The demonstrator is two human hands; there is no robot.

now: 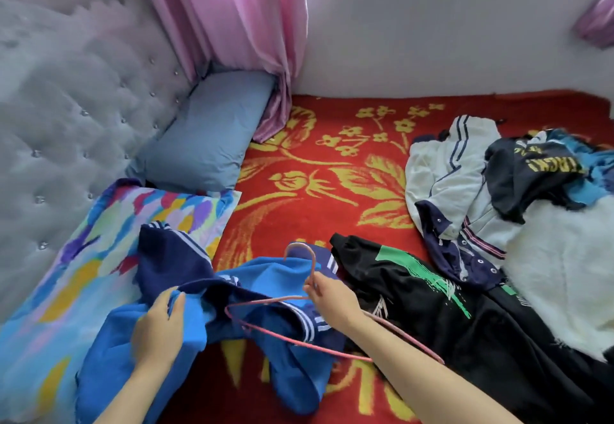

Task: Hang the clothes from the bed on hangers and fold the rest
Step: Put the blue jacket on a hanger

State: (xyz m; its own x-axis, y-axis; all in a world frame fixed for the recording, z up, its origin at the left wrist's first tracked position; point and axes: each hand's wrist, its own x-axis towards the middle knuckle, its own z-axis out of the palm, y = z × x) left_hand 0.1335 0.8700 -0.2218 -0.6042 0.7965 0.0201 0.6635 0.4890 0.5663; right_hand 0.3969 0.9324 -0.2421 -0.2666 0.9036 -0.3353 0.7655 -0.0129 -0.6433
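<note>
Pink hanger [313,260] between right fingers [320,283]

Left hand [159,320] clenched, right hand [332,300] pinching (both bare forearms reach forward).

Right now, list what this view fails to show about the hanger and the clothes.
Head view:
- pink hanger: part of its lower bar hidden behind the right forearm.
- blue jacket: lower part cut off by the bottom edge.
- black garment in the pile: yellow lettering creased and blurred, unreadable.
</note>
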